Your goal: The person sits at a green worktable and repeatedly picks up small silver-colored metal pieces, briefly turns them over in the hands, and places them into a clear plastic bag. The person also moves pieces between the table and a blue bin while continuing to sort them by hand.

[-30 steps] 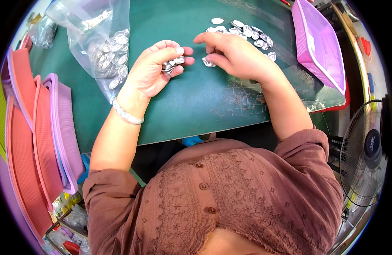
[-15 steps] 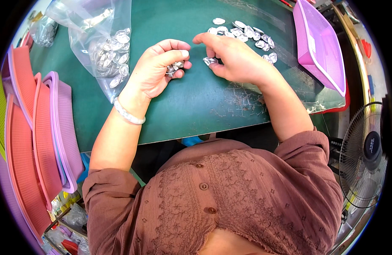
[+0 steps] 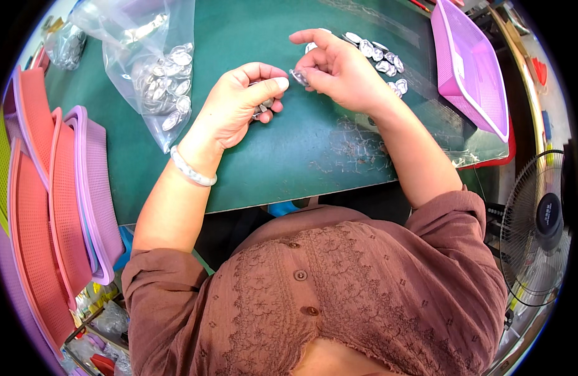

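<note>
My left hand [image 3: 246, 100] is curled round several small silvery metal pieces [image 3: 262, 108], with its thumb laid over the top. Close by on the right, my right hand [image 3: 339, 72] pinches one shiny, crinkled oval metal piece [image 3: 299, 77] between thumb and fingers, its index finger stretched out. A small gap separates the two hands above the green table. Beyond my right hand lies a loose spread of similar silver ovals [image 3: 382, 55], partly hidden by that hand. A clear plastic bag [image 3: 123, 69] holding more such pieces [image 3: 167, 81] rests left of my left hand.
A purple plastic basket [image 3: 469, 75] stands at the table's right side. Stacked pink and purple baskets [image 3: 69, 188] line the left edge. A black fan [image 3: 540, 219] is at the far right. The green tabletop [image 3: 257, 169] has a worn, scratched patch.
My right hand has lifted and turned, bringing the pinched silver piece left and up toward my left hand. My left hand has shifted slightly right and remains closed on its pieces.
</note>
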`<state>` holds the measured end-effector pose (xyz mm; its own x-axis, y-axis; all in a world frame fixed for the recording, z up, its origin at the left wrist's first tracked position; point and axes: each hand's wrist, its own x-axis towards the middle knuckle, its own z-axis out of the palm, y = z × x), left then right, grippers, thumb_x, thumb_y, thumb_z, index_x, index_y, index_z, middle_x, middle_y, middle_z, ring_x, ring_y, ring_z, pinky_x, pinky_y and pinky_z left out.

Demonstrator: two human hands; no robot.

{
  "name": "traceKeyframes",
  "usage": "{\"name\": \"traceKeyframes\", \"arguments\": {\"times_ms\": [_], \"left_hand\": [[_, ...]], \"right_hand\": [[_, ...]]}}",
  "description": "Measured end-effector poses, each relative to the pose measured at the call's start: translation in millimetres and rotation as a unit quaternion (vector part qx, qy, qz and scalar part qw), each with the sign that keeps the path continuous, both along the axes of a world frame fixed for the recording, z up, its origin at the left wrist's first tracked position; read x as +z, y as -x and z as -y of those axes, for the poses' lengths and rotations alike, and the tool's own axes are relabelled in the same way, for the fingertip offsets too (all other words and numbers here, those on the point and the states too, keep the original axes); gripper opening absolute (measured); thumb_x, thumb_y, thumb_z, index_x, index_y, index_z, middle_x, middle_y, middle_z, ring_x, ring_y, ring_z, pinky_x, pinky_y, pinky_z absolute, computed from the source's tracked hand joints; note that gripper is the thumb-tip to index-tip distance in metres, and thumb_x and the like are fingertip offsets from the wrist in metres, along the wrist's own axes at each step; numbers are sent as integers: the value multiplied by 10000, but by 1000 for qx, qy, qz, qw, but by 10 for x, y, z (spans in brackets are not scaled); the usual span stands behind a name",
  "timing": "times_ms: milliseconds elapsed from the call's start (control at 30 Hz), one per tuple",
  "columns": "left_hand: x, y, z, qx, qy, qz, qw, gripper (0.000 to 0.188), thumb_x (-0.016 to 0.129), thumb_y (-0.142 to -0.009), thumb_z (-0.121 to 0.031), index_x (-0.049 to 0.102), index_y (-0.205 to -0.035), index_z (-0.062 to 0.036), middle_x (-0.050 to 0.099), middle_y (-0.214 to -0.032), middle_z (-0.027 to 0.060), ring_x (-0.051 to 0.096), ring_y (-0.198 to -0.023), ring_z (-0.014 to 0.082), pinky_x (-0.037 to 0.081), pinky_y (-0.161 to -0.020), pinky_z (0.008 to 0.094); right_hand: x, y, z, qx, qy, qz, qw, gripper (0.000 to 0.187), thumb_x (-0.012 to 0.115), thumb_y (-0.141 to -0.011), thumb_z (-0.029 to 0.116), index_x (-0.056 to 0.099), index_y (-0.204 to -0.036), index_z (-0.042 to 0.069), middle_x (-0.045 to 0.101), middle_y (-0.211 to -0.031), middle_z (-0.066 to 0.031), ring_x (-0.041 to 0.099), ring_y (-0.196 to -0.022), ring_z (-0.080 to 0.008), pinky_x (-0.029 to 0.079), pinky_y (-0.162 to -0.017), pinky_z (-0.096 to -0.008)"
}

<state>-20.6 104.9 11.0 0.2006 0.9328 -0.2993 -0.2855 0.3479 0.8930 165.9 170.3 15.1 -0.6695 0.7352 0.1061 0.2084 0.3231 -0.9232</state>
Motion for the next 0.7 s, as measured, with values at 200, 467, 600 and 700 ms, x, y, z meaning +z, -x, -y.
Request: {"name": "traceKeyframes", "arguments": {"times_ms": [200, 467, 600, 700], "left_hand": [[-4, -2, 10, 16, -4, -9, 1000, 115, 585, -848, -148, 563, -891, -44, 566, -733, 28, 528, -605, 93, 379, -476, 195], [-36, 16, -9, 31, 7, 20, 999, 110, 564, -856, -144, 571, -883, -38, 572, -713, 35, 527, -590, 100, 382, -467, 202], [-39, 24, -10, 33, 11, 26, 999, 107, 556, -857, -133, 581, -884, -32, 583, -720, 43, 537, -588, 105, 391, -465, 205], [-40, 27, -13, 32, 11, 29, 999, 114, 550, -858, -126, 582, -900, -25, 588, -726, 48, 544, -591, 109, 402, -467, 205]], "right_hand": [[-15, 74, 83, 5, 1, -60, 998, 397, 560, -812, 25, 437, -1188, -3, 609, -803, -61, 556, -698, -98, 457, -632, -233], [99, 19, 45, 21, 122, -77, 989, 385, 511, -854, 6, 404, -1224, -8, 606, -853, -63, 562, -720, -100, 469, -644, -223], [100, 16, 51, 33, 143, -69, 987, 401, 521, -859, 21, 387, -1235, -7, 605, -853, -69, 569, -710, -105, 475, -645, -224], [81, 35, 61, 31, 145, -66, 987, 407, 525, -860, 25, 381, -1240, -6, 604, -853, -74, 573, -705, -110, 479, -644, -228]]}}
